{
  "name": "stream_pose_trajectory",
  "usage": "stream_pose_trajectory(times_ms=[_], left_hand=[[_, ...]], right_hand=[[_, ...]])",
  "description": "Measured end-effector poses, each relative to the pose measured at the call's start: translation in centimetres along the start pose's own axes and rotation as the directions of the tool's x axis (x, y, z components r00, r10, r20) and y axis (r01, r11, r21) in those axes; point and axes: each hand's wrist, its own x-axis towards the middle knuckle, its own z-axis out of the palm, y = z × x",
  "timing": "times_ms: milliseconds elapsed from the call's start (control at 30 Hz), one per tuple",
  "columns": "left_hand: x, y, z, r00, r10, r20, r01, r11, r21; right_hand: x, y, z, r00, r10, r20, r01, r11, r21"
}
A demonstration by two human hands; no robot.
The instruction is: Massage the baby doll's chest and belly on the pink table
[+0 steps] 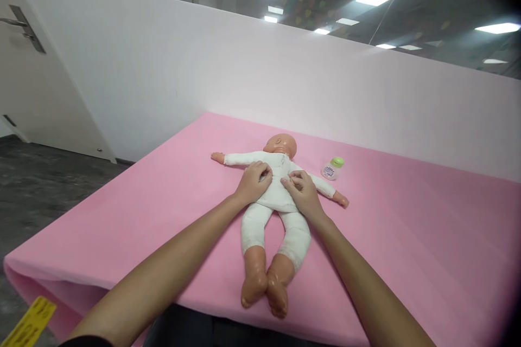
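Observation:
A baby doll (279, 195) with a white cloth body and hard plastic head, hands and feet lies stretched out on a pink-covered table. Its head points away from me, its feet toward me, and its arms spread to both sides. My left hand (253, 183) rests on the left side of the doll's torso, fingers curled and closed against the cloth. On the opposite side, my right hand (303, 191) is likewise closed, with thumb and fingers bent together at the torso. How much cloth sits between the fingers is hidden. The doll's face does not show.
A small clear bottle with a green cap (332, 168) lies to the right of the doll's arm. The pink table cover (163, 211) reaches a white wall (163, 59) behind. A door (44, 76) is at left, and a yellow strip (30, 322) is at lower left.

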Motion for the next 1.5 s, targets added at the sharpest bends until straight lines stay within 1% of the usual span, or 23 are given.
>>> stream_pose_trajectory(times_ms=[400, 467, 567, 967, 1100, 1233, 1300, 1500], left_hand=[[0.04, -0.05, 0.0, 1.0, -0.018, -0.002, 0.018, 1.0, 0.005], [0.03, 0.02, -0.01, 1.0, -0.02, 0.0, 0.02, 1.0, 0.006], [0.0, 0.07, -0.01, 1.0, -0.018, -0.003, 0.018, 1.0, 0.005], [-0.03, -0.04, 0.04, 1.0, -0.008, -0.005, 0.008, 1.0, 0.002], [-0.01, 0.0, 0.06, 1.0, -0.01, -0.002, 0.01, 1.0, 0.01], [-0.02, 0.05, 0.09, 1.0, -0.017, -0.005, 0.017, 1.0, 0.01], [-0.05, 0.1, 0.05, 1.0, -0.017, -0.008, 0.017, 1.0, 0.008], [-0.13, 0.22, -0.12, 1.0, -0.026, 0.001, 0.026, 1.0, -0.007]], right_hand=[[0.13, -0.09, 0.02, 0.997, -0.071, -0.035, 0.069, 0.996, -0.063], [0.1, -0.13, 0.01, 0.997, -0.068, -0.036, 0.066, 0.996, -0.067], [0.1, -0.22, -0.04, 0.998, -0.052, -0.025, 0.05, 0.996, -0.079], [0.26, 0.06, -0.1, 0.994, -0.107, 0.002, 0.106, 0.99, -0.093], [0.2, 0.13, -0.09, 0.996, -0.086, 0.0, 0.086, 0.992, -0.088], [0.08, -0.06, 0.01, 0.998, -0.057, -0.04, 0.056, 0.998, -0.033], [0.03, -0.19, 0.05, 0.997, -0.057, -0.054, 0.055, 0.998, -0.04], [-0.12, -0.33, -0.03, 0.997, -0.077, -0.028, 0.075, 0.995, -0.066]])
